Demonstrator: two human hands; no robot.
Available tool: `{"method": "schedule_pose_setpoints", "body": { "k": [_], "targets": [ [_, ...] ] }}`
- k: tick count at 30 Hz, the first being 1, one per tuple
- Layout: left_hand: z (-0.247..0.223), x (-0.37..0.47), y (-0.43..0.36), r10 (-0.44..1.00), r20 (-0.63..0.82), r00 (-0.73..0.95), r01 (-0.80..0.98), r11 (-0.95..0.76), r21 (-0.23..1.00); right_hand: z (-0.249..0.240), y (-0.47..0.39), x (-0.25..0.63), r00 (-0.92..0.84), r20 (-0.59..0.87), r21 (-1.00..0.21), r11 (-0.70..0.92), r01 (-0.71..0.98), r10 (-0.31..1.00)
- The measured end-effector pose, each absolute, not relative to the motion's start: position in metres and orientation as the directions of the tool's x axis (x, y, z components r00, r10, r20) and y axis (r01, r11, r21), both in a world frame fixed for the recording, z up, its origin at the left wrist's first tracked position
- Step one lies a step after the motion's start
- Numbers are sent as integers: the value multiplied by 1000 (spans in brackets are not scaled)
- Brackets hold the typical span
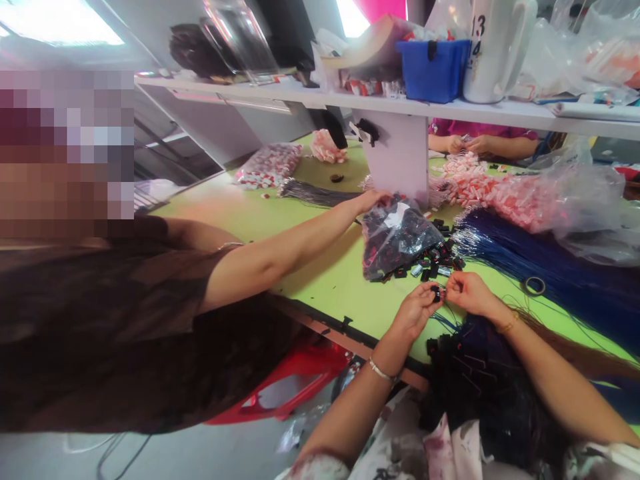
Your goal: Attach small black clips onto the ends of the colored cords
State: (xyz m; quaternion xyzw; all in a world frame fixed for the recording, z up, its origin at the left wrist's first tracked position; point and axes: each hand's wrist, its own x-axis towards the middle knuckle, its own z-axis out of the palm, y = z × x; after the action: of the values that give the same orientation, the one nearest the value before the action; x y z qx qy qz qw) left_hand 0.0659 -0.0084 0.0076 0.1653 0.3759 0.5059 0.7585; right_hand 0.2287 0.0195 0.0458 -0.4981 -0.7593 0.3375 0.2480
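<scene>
My left hand (416,310) pinches a small black clip (437,293) above the green table (330,280). My right hand (467,292) meets it from the right, its fingers closed on a thin blue cord (450,320) at the clip. Several loose black clips (434,261) lie just beyond my hands. A bundle of blue cords (540,263) fans out to the right. Finished cords with black clips (475,373) lie across my lap.
A co-worker's arm (285,250) reaches from the left and grips a clear bag of black clips (397,233). Another person's hands (467,143) work at the far side near pink-and-white pieces (480,190). A shelf (350,100) carries a blue bin (434,70) and white jug (495,50). A tape ring (535,285) lies right.
</scene>
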Motion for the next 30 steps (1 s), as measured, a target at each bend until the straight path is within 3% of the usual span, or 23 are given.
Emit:
{"method": "schedule_pose_setpoints", "body": {
  "k": [13,18,24,30],
  "targets": [
    [10,67,-12,893,-408,191,-597,435,674,47,15,222,-348,66,-654,304,692,935],
    [11,70,-14,906,-402,130,-545,404,735,36,18,223,-363,48,-730,281,623,930],
    [11,74,-17,924,-370,98,-535,362,763,24,26,225,-370,-86,-861,118,495,925],
    [11,73,-15,898,-426,107,-567,407,716,30,23,227,-428,-30,-846,205,492,903]
  ]
}}
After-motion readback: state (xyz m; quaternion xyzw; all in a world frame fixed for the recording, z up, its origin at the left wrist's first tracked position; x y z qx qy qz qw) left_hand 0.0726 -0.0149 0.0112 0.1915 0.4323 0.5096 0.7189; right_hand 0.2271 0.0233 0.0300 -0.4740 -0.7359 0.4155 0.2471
